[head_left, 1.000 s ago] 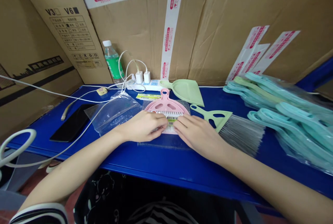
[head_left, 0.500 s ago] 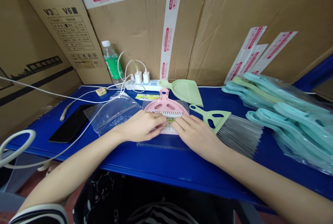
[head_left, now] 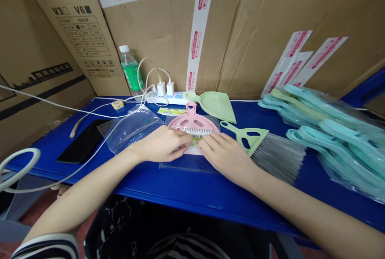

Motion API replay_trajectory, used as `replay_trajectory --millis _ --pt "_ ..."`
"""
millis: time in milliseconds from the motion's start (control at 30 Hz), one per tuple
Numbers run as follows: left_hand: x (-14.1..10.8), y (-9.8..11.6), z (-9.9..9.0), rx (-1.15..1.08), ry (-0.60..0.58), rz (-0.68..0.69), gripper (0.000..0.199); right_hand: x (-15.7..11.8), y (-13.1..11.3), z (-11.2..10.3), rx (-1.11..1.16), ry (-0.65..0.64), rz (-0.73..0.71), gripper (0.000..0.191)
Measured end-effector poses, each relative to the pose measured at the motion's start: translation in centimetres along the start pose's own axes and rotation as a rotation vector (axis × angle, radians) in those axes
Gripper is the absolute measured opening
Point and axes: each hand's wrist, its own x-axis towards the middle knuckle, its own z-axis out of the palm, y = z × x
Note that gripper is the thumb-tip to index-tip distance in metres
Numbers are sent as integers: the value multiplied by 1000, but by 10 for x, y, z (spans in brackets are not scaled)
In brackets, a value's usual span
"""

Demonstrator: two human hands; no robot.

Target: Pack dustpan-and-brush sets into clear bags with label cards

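In front of me a pink dustpan and brush set (head_left: 193, 122) lies flat inside a clear plastic bag (head_left: 180, 166), its handle pointing away from me. A yellow-green printed label (head_left: 197, 136) shows on it between my hands. My left hand (head_left: 161, 143) rests over the left part of the set, fingers curled and closed on the bag. From the right, my right hand (head_left: 227, 154) presses over the other part, its fingers also bent and closed on the bag. The fingertips are partly hidden, so the exact grip is hard to see.
To the right lie a green hand brush (head_left: 249, 136) and several bagged turquoise sets (head_left: 339, 142). Behind are a green dustpan (head_left: 218, 106), a power strip (head_left: 177, 98) with chargers and a bottle (head_left: 131, 72). A black phone (head_left: 80, 142), an empty-looking bag (head_left: 129, 128) and cables lie left.
The view has shifted very slightly. Both hands stay over the pink set in nearly the same pose, and a little more of the label shows between them.
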Motion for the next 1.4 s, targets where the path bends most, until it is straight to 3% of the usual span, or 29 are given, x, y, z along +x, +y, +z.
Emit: replay_trajectory --millis 333,533,867,1400 --pt "0 0 -1 -13 57 7 19 3 -1 0 -52 11 5 35" --pt "-1 -1 -7 -50 -56 -16 11 1 -5 -11 -95 -130 59 31" --pt "-9 -9 -16 -119 -215 -66 17 -7 0 -20 30 -314 127 27" --pt "-10 -8 -15 -162 -264 -66 18 -14 13 -27 323 -488 233 30"
